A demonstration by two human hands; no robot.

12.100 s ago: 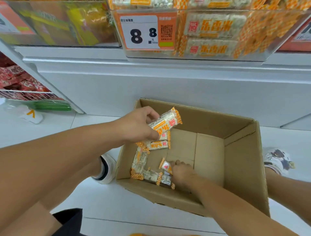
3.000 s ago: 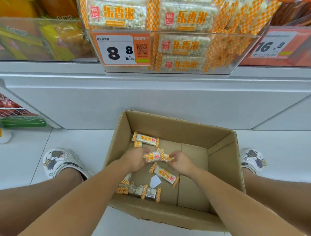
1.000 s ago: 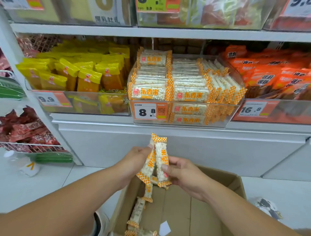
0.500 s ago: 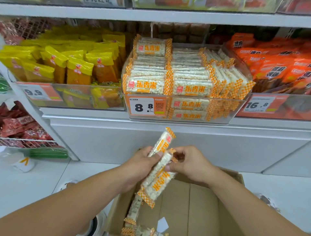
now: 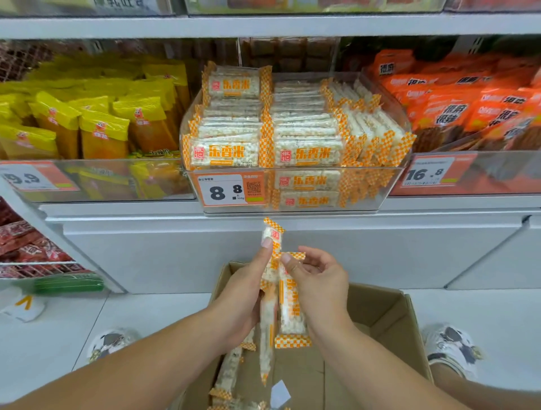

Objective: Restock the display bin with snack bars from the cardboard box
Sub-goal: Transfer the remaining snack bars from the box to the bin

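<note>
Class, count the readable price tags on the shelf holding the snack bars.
3: the 9.9 tag at left below the yellow packs, the 8.8 tag on the display bin, the 16.8 tag at right. Upper-shelf labels are cut off.

A single wide-angle head-worn camera looks forward and slightly down from close above both hands, facing the shelf (image 5: pixel 263 26) front at near range, with the cardboard box (image 5: pixel 380 307) on the floor directly below.

Orange-checked snack bars (image 5: pixel 288 304) upright above open cardboard box (image 5: pixel 389 310), display bin (image 5: pixel 295 190) seemingly full
</note>
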